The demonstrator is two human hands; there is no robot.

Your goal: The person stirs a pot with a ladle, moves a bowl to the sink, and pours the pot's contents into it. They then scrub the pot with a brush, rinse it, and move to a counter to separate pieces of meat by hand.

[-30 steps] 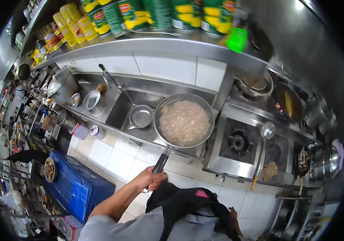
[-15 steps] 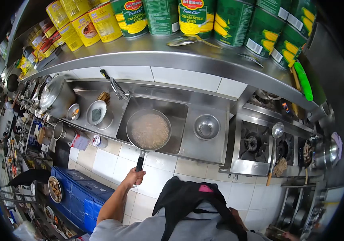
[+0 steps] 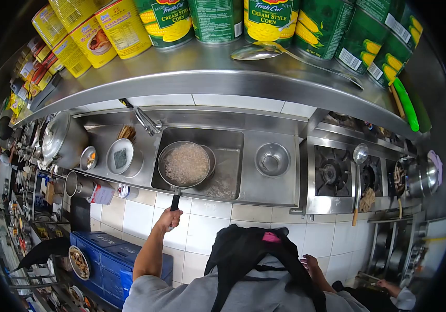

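Observation:
My left hand (image 3: 168, 219) is closed around the black handle of a frying pan (image 3: 161, 171). The pan is over the left half of the steel sink (image 3: 232, 156) and holds pale, lumpy, wet-looking food (image 3: 186, 163). From behind the pan's right side shows the curved rim of another round metal vessel (image 3: 212, 160), mostly hidden. Off to the right of my body, my right hand (image 3: 311, 263) hangs low with its fingers somewhat apart and nothing visible in it.
A faucet (image 3: 147, 122) stands behind the sink. On the counter are a metal bowl (image 3: 272, 160), a plate with a green scouring pad (image 3: 120, 157) and a large pot (image 3: 64, 139). Gas burners (image 3: 333, 173) are at right, cans (image 3: 218, 21) overhead. Another person's hand (image 3: 389, 287) shows lower right.
The pan in my left hand has moved left and slightly up in view, uncovering the other rim and wet streaks in the sink. My right hand shows more clearly.

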